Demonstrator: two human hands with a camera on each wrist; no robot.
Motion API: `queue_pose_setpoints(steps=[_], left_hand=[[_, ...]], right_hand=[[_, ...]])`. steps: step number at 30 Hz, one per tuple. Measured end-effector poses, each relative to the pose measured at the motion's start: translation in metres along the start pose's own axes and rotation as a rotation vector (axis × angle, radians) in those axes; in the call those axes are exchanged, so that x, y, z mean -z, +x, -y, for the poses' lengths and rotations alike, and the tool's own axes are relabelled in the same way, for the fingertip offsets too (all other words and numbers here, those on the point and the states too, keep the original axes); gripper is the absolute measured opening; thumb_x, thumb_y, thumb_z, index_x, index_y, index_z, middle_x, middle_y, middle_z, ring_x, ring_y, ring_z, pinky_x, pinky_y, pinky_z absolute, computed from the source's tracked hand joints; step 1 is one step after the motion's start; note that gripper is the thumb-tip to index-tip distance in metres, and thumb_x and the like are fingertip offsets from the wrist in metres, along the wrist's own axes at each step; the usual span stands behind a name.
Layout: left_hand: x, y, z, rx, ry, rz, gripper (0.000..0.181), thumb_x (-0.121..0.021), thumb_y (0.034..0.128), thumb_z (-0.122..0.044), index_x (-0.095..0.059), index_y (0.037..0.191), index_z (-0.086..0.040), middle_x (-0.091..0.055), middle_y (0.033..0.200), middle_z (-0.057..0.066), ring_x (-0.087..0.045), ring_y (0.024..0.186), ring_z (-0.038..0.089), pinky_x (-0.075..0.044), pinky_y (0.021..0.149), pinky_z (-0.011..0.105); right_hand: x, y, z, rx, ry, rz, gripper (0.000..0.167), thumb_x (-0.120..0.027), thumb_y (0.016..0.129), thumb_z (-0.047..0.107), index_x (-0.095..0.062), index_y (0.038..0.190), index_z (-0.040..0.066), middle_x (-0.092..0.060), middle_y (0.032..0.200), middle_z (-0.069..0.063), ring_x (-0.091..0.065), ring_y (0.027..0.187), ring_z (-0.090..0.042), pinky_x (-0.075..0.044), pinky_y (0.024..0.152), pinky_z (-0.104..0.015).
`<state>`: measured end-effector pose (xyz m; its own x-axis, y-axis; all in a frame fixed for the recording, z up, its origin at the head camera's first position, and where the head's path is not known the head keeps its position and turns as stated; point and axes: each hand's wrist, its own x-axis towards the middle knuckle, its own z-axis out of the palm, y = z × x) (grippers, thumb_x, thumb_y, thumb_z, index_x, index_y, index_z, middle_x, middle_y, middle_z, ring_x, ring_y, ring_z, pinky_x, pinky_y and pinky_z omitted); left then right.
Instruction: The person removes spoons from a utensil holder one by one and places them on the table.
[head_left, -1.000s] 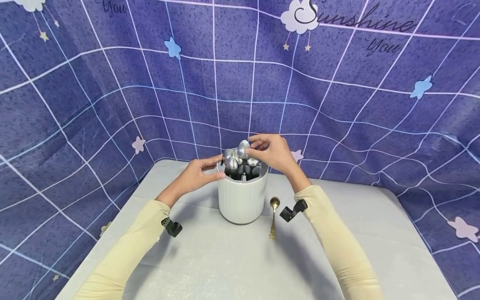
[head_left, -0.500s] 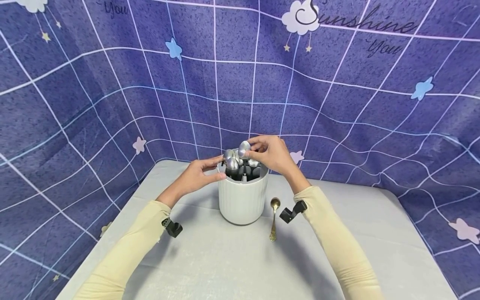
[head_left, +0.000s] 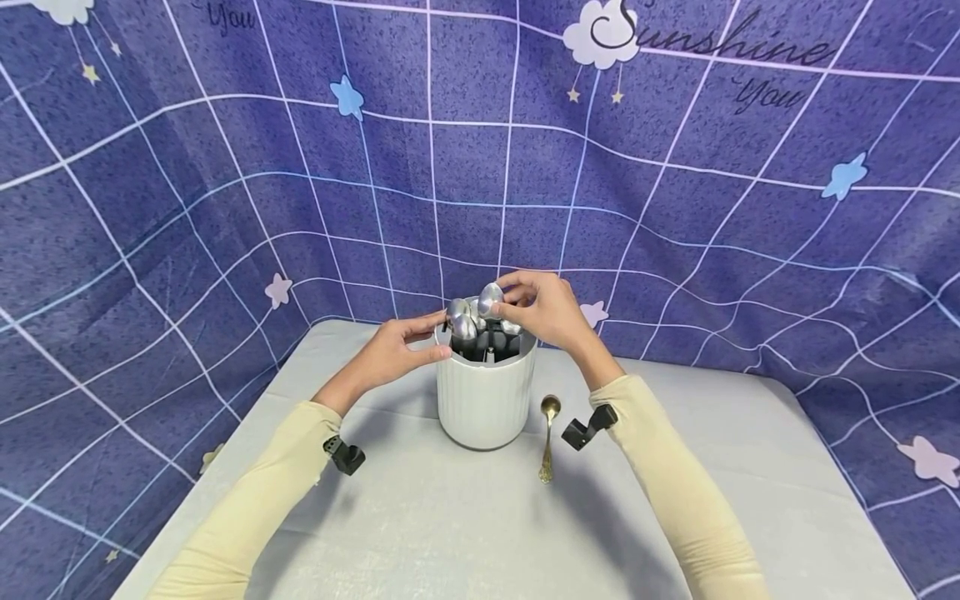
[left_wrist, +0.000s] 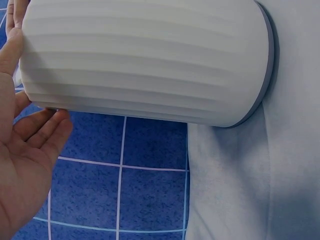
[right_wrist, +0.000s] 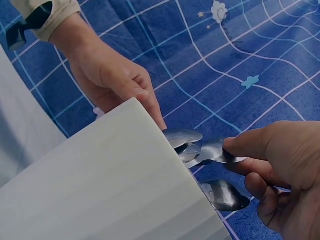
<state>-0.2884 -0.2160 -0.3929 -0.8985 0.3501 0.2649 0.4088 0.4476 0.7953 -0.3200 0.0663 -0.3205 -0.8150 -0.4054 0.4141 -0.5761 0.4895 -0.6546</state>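
A white ribbed utensil holder [head_left: 483,404] stands upright on the table with several silver spoons in it, bowls upward. My left hand [head_left: 390,354] rests on its left rim, thumb at the front and fingers along the side, rather straight. In the left wrist view some fingertips [left_wrist: 60,125] touch the holder's wall. My right hand [head_left: 547,308] pinches one silver spoon [head_left: 491,298] by its bowl between thumb and fingers, above the rim. The holder hides the spoon's lower part. Another spoon [right_wrist: 225,195] sticks out below my pinching fingers in the right wrist view.
A small gold spoon [head_left: 547,437] lies on the grey-white tablecloth [head_left: 450,533], right of the holder. Behind the table hangs a purple-blue grid-patterned cloth [head_left: 637,142] with stars and clouds. Black camera mounts [head_left: 588,427] are strapped to both wrists.
The pinched spoon and my right fingers have shifted very slightly to the right over the holder. My left hand stays at the rim, and the gold spoon lies where it was.
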Motion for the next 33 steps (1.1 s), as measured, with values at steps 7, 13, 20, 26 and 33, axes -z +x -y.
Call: queue_pose_setpoints(steps=[7,13,20,26,33], left_hand=[[0.0,-0.001,-0.001,-0.01,0.0,-0.004,0.068,-0.08,0.0904,-0.039,-0.055,0.148,-0.013,-0.049,0.155,0.003,-0.058,0.132,0.03,-0.048,0.113,0.039],[-0.001,-0.001,-0.002,-0.013,-0.006,-0.003,0.067,-0.08,0.0906,-0.035,-0.055,0.148,-0.011,-0.049,0.155,0.004,-0.058,0.132,0.03,-0.048,0.113,0.037],[-0.001,0.0,-0.001,-0.006,-0.025,-0.009,0.064,-0.08,0.091,-0.03,-0.056,0.147,-0.01,-0.05,0.154,0.005,-0.057,0.132,0.033,-0.048,0.113,0.042],[0.0,-0.001,-0.003,-0.002,-0.02,-0.001,0.064,-0.08,0.0914,-0.03,-0.056,0.147,-0.01,-0.049,0.155,0.005,-0.057,0.133,0.033,-0.047,0.114,0.042],[0.0,-0.001,-0.002,0.01,-0.014,-0.002,0.068,-0.08,0.09,-0.038,-0.055,0.148,-0.012,-0.049,0.155,0.0,-0.057,0.133,0.032,-0.046,0.114,0.046]], right_hand=[[0.0,-0.002,0.0,-0.013,0.09,0.036,0.031,-0.081,0.09,0.021,-0.073,0.119,0.012,-0.078,0.09,-0.003,-0.072,0.081,-0.016,-0.059,0.069,-0.032],[-0.001,-0.004,-0.002,-0.014,0.185,0.055,0.029,-0.078,0.093,0.014,-0.071,0.12,0.009,-0.078,0.091,-0.007,-0.073,0.082,-0.019,-0.06,0.071,-0.031],[-0.001,-0.006,-0.003,-0.025,0.287,0.042,0.028,-0.077,0.093,0.01,-0.071,0.12,0.006,-0.078,0.094,-0.012,-0.075,0.083,-0.025,-0.061,0.069,-0.028],[0.003,-0.003,-0.004,-0.033,0.329,0.0,0.029,-0.076,0.094,0.01,-0.07,0.121,0.004,-0.078,0.095,-0.014,-0.074,0.081,-0.03,-0.062,0.068,-0.029],[0.013,-0.001,0.005,-0.019,0.321,-0.021,0.032,-0.075,0.095,0.012,-0.068,0.125,0.004,-0.078,0.096,-0.015,-0.073,0.084,-0.038,-0.063,0.074,-0.039]])
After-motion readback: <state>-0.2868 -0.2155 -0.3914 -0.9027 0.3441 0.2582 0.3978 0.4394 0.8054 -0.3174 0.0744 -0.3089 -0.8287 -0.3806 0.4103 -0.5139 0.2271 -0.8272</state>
